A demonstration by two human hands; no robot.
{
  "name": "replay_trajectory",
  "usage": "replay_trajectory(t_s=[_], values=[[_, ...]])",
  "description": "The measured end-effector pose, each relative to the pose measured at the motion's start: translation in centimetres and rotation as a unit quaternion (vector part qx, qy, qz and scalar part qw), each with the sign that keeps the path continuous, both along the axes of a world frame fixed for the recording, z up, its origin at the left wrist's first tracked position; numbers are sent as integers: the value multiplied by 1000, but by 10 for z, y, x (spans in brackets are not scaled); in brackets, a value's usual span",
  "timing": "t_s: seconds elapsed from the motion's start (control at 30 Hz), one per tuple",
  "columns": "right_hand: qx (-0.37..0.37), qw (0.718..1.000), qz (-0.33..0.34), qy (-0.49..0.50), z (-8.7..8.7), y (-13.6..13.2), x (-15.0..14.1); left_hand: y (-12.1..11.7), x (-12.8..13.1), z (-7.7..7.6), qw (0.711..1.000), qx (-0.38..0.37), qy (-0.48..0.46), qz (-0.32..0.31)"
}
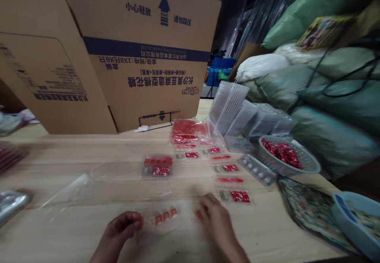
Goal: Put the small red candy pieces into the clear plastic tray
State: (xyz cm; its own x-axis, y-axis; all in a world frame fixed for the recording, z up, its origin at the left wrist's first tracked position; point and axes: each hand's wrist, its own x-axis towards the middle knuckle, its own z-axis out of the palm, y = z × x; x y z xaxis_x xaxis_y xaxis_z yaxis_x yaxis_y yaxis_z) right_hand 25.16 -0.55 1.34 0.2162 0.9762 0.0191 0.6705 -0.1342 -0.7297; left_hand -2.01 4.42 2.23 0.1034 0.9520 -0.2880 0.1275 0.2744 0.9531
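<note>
My left hand (123, 225) is curled at the near edge of the wooden table (74, 156), fingertips pinched on the left end of a clear plastic strip (164, 216) holding small red pieces. Over the strip's right end sits my right hand (215, 217), fingers bent down on a red piece; motion blurs it. Just beyond lie filled clear packs with red contents (157, 166), laid out in rows, and a large clear plastic sheet (89, 184).
A big cardboard box (142, 53) stands at the back. Stacks of clear trays (231, 108) lean at right, beside a grey basket of red pieces (285, 156), a patterned tray (308, 207), a blue bowl (356, 219) and stuffed sacks (326, 97).
</note>
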Motion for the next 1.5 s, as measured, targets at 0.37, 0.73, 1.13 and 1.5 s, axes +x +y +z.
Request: replay_trajectory(t_s=[0.37, 0.73, 1.13, 1.5], values=[[-33, 994, 54, -92, -20, 7, 40, 0, 18, -33, 918, 294, 241, -111], [64, 979, 130, 145, -9, 13, -10, 9, -9, -73, 780, 491, 354, -160], [177, 967, 163, 83, -35, 14, -55, 7, 3, -44, 837, 450, 292, -105], [89, 932, 337, -101, -7, 40, -96, 8, -5, -30, 938, 252, 232, -62]])
